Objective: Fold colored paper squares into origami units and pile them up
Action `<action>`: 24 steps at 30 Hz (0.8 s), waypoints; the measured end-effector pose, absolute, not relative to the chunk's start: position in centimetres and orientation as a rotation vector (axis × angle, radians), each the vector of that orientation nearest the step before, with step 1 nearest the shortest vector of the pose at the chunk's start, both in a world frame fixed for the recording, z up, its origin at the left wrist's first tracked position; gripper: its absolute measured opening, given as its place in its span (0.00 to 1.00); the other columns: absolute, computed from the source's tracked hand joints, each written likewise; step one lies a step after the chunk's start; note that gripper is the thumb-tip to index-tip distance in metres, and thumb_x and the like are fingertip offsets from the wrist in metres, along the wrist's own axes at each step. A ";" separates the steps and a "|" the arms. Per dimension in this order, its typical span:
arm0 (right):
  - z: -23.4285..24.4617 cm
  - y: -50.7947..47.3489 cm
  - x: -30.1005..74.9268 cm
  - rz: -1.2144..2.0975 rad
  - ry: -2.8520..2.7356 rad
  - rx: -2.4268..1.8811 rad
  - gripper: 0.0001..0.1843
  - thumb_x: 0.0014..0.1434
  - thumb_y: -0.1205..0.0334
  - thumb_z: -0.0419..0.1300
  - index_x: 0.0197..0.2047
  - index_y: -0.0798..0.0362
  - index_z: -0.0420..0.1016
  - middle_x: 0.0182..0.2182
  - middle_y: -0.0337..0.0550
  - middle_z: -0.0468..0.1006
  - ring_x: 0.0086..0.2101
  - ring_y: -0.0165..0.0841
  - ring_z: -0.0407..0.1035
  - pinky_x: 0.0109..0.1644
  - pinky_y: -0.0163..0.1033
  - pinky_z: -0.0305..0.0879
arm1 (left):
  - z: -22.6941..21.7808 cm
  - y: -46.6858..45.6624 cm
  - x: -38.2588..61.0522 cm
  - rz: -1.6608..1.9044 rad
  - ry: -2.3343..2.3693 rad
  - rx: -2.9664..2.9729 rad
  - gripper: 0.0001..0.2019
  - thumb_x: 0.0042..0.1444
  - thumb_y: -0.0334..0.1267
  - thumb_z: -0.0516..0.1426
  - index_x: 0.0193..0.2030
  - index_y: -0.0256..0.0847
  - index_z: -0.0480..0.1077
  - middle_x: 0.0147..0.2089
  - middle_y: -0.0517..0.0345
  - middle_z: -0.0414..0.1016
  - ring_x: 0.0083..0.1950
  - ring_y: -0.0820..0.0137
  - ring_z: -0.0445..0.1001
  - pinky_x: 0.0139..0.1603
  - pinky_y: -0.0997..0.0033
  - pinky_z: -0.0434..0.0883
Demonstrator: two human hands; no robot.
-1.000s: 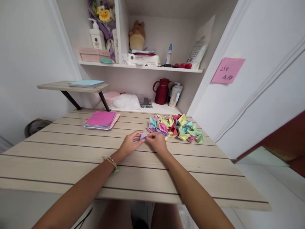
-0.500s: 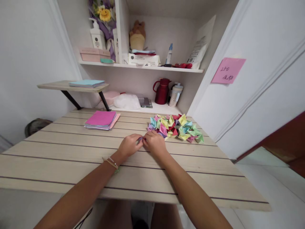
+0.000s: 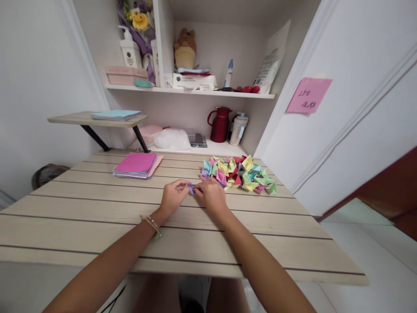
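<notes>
Between my two hands is a small piece of folded purple paper [image 3: 191, 188], just above the wooden tabletop. My left hand [image 3: 175, 195] pinches its left end between thumb and fingers. On the other end, my right hand [image 3: 210, 193] is closed, its fingers covering part of the paper. Right behind my right hand lies a pile of folded paper boats [image 3: 249, 176] in yellow, green, pink, red, blue and purple. A stack of coloured paper sheets [image 3: 137, 163], magenta on top, lies to the left beyond my left hand.
A small raised shelf [image 3: 68, 117] at the back left carries light blue paper [image 3: 116, 114]. Behind the table, a cabinet holds a red jug [image 3: 220, 125], a pale tumbler [image 3: 239, 129] and a white plastic bag [image 3: 172, 139]. A pink note [image 3: 309, 95] is stuck on the right wall.
My hands have drawn slightly apart, the left one shifting left, so more of the purple paper shows between them. The whole view has shifted a little.
</notes>
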State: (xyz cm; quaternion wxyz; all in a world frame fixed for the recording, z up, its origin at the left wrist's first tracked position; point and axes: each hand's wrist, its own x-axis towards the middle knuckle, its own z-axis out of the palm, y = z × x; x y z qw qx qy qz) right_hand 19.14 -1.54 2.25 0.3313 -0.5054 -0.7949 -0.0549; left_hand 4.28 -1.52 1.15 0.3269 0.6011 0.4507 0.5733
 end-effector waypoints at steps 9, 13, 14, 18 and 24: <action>1.2 -0.7 19.2 0.407 -1.739 -1.216 0.09 0.53 0.58 0.59 0.28 0.52 0.78 0.26 0.42 0.78 0.31 0.35 0.69 0.36 0.37 0.61 | 1.3 -0.9 3.9 1.468 0.958 1.323 0.16 0.43 0.37 0.63 0.39 0.34 0.73 0.44 0.45 0.76 0.45 0.62 0.75 0.49 0.63 0.70; 0.3 0.5 19.8 0.773 -1.561 -1.062 0.13 0.51 0.54 0.59 0.31 0.55 0.78 0.27 0.42 0.79 0.29 0.34 0.70 0.36 0.37 0.63 | 1.4 -0.7 3.9 1.342 0.869 1.252 0.21 0.40 0.36 0.65 0.44 0.35 0.72 0.48 0.45 0.75 0.50 0.62 0.72 0.53 0.61 0.67; 0.1 0.7 19.9 0.800 -1.566 -1.038 0.13 0.51 0.55 0.59 0.31 0.55 0.78 0.27 0.42 0.79 0.30 0.35 0.70 0.37 0.37 0.63 | 1.4 -0.7 3.9 1.326 0.876 1.246 0.21 0.39 0.36 0.65 0.43 0.35 0.72 0.47 0.45 0.75 0.49 0.62 0.73 0.53 0.60 0.67; -0.1 0.7 19.6 0.864 -1.634 -0.965 0.12 0.52 0.57 0.57 0.31 0.54 0.78 0.28 0.41 0.79 0.32 0.34 0.71 0.38 0.37 0.64 | 0.7 -0.3 3.7 1.358 0.963 1.274 0.19 0.37 0.38 0.66 0.39 0.35 0.74 0.42 0.48 0.77 0.44 0.63 0.75 0.51 0.61 0.68; 0.1 0.2 19.5 0.878 -1.592 -0.997 0.09 0.48 0.59 0.60 0.31 0.53 0.78 0.29 0.42 0.79 0.30 0.35 0.71 0.36 0.38 0.65 | 0.1 0.2 3.4 1.384 1.042 1.478 0.16 0.38 0.39 0.65 0.36 0.36 0.76 0.39 0.48 0.78 0.43 0.62 0.75 0.49 0.60 0.69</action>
